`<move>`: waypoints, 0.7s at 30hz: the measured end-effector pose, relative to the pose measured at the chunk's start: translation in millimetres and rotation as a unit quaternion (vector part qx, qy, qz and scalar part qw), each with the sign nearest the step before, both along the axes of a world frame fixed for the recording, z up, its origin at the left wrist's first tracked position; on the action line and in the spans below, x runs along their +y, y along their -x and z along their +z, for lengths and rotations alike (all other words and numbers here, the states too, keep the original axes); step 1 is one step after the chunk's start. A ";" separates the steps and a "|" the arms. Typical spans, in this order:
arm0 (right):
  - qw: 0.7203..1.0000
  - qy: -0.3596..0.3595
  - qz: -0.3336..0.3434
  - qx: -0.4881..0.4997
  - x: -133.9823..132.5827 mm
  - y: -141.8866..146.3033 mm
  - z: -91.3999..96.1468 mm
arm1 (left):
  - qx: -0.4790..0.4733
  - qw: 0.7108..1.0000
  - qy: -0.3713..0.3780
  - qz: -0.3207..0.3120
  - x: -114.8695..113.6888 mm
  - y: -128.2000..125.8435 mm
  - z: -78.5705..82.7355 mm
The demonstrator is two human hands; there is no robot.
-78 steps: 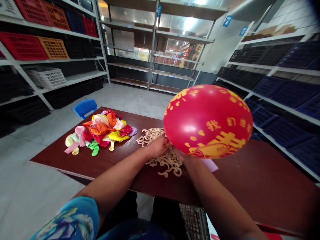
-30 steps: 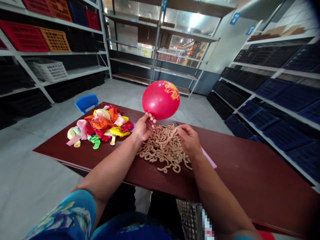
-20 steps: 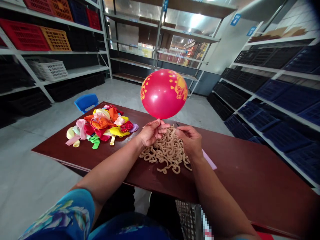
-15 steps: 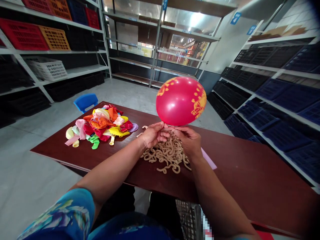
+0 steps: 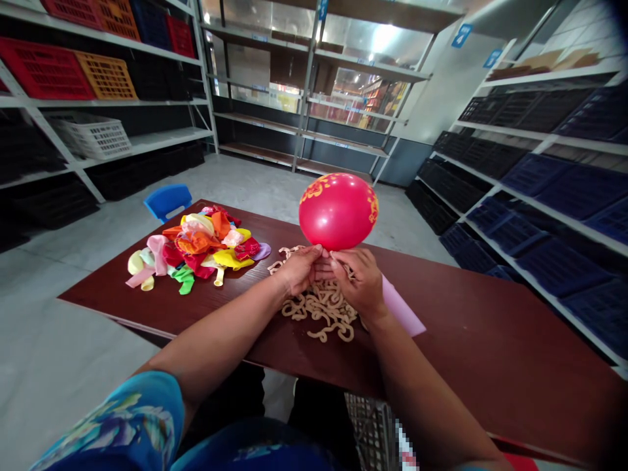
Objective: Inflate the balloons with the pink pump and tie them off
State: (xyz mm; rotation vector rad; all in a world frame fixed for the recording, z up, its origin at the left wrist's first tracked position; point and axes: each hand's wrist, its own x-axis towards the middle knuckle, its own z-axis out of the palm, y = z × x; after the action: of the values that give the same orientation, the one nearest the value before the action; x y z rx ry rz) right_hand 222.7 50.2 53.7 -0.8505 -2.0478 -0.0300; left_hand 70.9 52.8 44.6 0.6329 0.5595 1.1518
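Observation:
A red balloon (image 5: 337, 210) with yellow printing stands inflated above my two hands. My left hand (image 5: 303, 268) pinches at the balloon's neck from the left, thumb uppermost. From the right, my right hand (image 5: 362, 280) has its thumb and finger closed at the neck too; the neck itself is mostly hidden by the fingers. Below both hands lies a heap of tan, curly cord-like pieces (image 5: 326, 311) on the dark table (image 5: 466, 340). A flat pink-lilac sheet (image 5: 405, 313) shows beside my right wrist.
A pile of uninflated balloons (image 5: 196, 242) in many colours lies on the table's left part. Beyond it is a blue chair (image 5: 169, 201). Shelves with crates (image 5: 46, 69) line both sides, and a metal rack (image 5: 304, 85) stands behind.
The balloon looks smaller and sits lower and further left. My right hand has moved left, closer to my left hand, uncovering more of the pink-lilac sheet.

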 end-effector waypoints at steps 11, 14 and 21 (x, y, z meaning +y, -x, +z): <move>0.995 0.066 0.066 0.029 -3.2 2.6 2.7 | 0.015 1.000 0.015 0.018 1.7 2.8 -0.3; 0.988 0.092 0.024 0.120 -2.4 2.5 -0.4 | 0.021 0.999 0.005 0.032 3.3 3.7 -1.5; 0.903 0.336 0.004 0.267 3.2 12.5 -14.4 | 0.061 0.997 -0.012 0.038 1.9 1.0 -1.8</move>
State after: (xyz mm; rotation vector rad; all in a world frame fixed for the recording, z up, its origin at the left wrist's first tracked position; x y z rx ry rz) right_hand 210.2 53.5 39.3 -1.1086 -1.5259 0.8672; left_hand 69.9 54.7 42.7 0.7106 0.6797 1.1977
